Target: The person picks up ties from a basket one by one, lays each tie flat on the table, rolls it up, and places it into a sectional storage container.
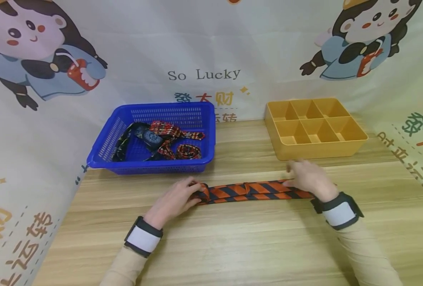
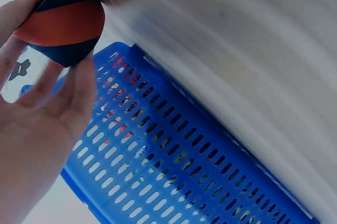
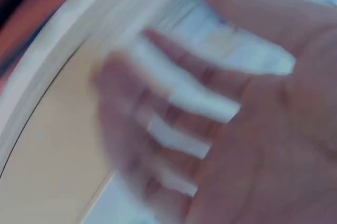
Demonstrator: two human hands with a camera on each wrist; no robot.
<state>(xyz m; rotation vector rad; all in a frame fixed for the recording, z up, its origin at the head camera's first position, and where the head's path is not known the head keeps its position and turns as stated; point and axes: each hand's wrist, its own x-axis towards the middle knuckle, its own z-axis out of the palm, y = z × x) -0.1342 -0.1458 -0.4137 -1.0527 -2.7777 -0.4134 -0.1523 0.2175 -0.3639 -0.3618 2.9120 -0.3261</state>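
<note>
An orange and navy striped necktie (image 1: 229,193) lies folded lengthwise across the wooden table, with a narrow loop around its middle. At its left end, my left hand (image 1: 173,198) pinches the curled end between thumb and fingers. The left wrist view shows that rounded, striped end of the tie (image 2: 68,26) in the fingers. My right hand (image 1: 309,178) is over the tie's right part, overlapping it in the head view. Blurred in its own wrist view, the right hand (image 3: 263,129) has its fingers spread and slightly bent, with nothing between them.
Behind the left hand stands a blue perforated basket (image 1: 161,166) with several rolled or folded patterned ties (image 1: 165,129) inside. A yellow box (image 1: 322,150) with several compartments is at the back right. Printed cloth (image 1: 136,47) hangs behind the table (image 1: 233,246).
</note>
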